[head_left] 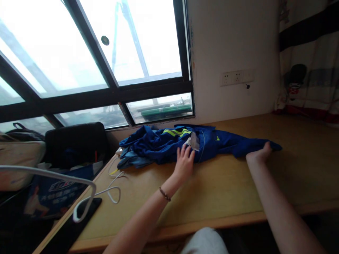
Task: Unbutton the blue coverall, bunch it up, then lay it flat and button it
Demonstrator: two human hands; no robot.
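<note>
A crumpled blue jacket [212, 144] with yellow-green reflective stripes and a grey patch lies across the wooden table [212, 197]. My left hand [184, 160] rests on its near side below the patch, fingers spread, a braided bracelet on the wrist. At the right, my right hand [259, 154] is closed on the tapering sleeve end of the jacket, which is stretched out to the side. Its fingers are partly hidden behind the cloth. Lighter blue cloth shows at the jacket's left end.
A white cable [113, 195] loops over the table's left side, near a black flat object [79, 218]. Bags and a black chair back [76, 144] stand beyond the left edge. Behind are a window, a wall socket [237, 77] and a curtain [312, 81].
</note>
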